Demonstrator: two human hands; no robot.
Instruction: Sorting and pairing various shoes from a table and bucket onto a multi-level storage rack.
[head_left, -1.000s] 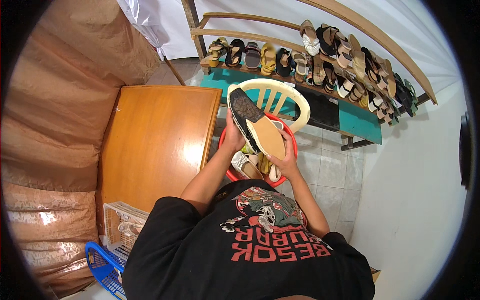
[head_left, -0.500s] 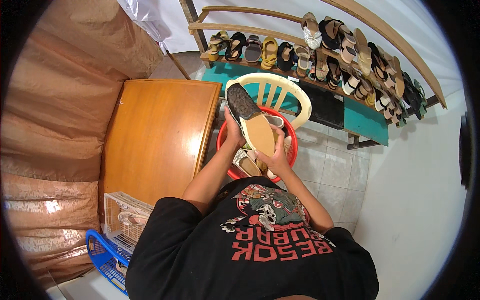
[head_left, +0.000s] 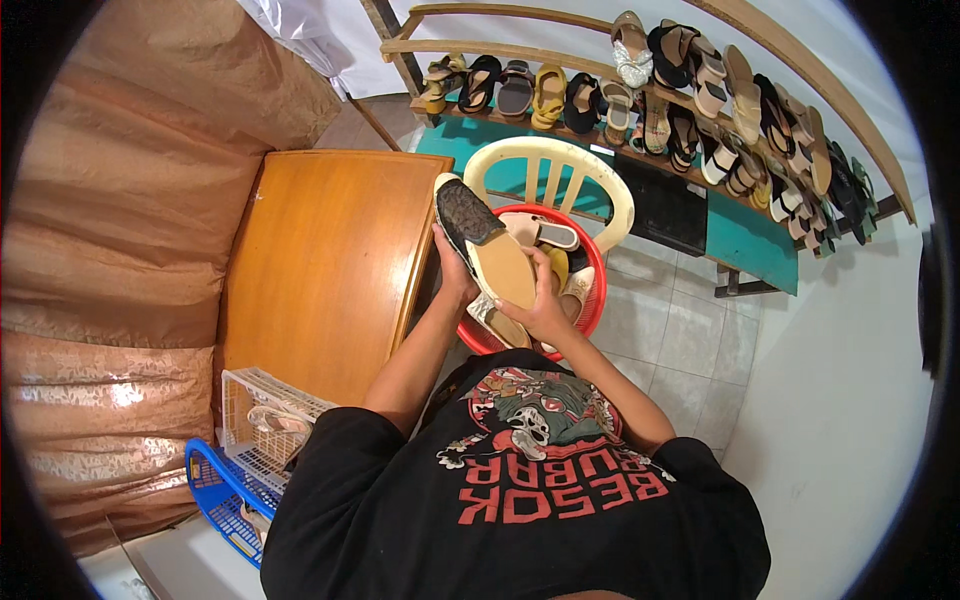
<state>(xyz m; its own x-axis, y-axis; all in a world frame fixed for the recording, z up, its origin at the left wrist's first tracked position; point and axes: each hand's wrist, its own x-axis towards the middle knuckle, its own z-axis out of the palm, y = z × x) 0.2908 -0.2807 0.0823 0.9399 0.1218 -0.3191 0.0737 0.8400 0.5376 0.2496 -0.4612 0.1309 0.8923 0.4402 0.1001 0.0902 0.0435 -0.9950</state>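
Note:
I hold a flat slip-on shoe (head_left: 505, 268) in both hands, its black lacy toe pointing away and up to the left, its tan insole facing up. My left hand (head_left: 452, 268) is wrapped round the left side near the toe part. At the heel end, my right hand (head_left: 545, 310) grips the right edge, thumb over the insole. Below the shoe is a red plastic basket (head_left: 600, 300) with several shoes in it, among them a white one with a pale insole (head_left: 558, 235). The basket stands on a cream plastic chair (head_left: 622, 205).
Left of me stands an orange-brown wooden table (head_left: 320, 250). A white wire basket (head_left: 240, 415) and a blue plastic basket (head_left: 200, 480) hold shoes at the lower left. Across the back, a wooden rack (head_left: 500, 47) bears rows of sandals above a teal bench (head_left: 750, 250). A white wall (head_left: 840, 380) bounds the right.
Both hands have moved slightly left with the shoe, uncovering more of the basket's shoes. The view has shifted a little. My grip looks the same.

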